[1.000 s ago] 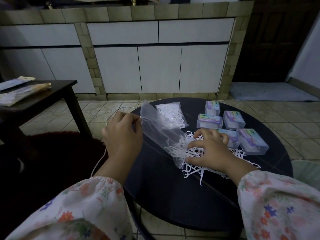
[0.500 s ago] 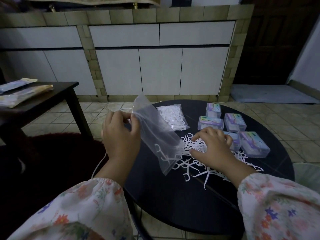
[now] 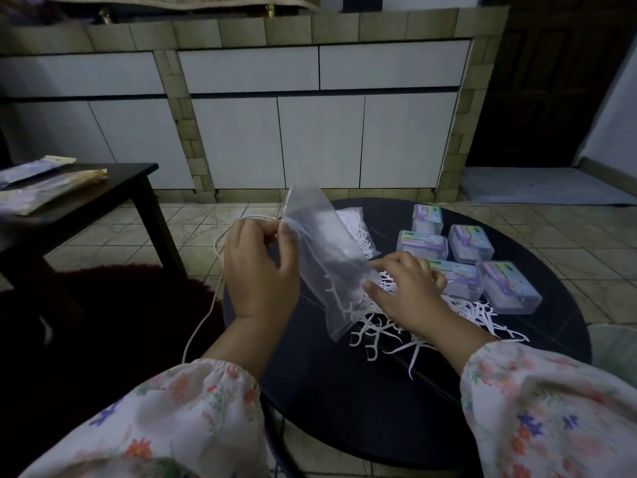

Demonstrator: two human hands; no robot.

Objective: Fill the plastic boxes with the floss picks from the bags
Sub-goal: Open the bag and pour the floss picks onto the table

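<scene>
My left hand (image 3: 260, 270) pinches the upper edge of a clear plastic bag (image 3: 324, 260) and holds it tilted, mouth down, over the round black table (image 3: 379, 408). Only a few white floss picks cling near the bag's lower end. A loose pile of floss picks (image 3: 413, 326) lies on the table under my right hand (image 3: 410, 291), which rests on the pile with its thumb touching the bag's lower part. A second, full bag of picks (image 3: 356, 227) lies behind. Several closed clear plastic boxes (image 3: 468, 243) with purple labels stand at the table's right.
A dark side table (image 3: 86, 201) at left carries flat packets (image 3: 48, 184). A white cord (image 3: 206, 312) runs down by the round table's left edge. A dark red rug (image 3: 120, 305) covers the tiled floor at left; white cabinets stand behind.
My left hand has lifted the bag higher and most of the picks have slid out onto the pile. My right hand stayed on the pile, shifting slightly towards the bag's mouth.
</scene>
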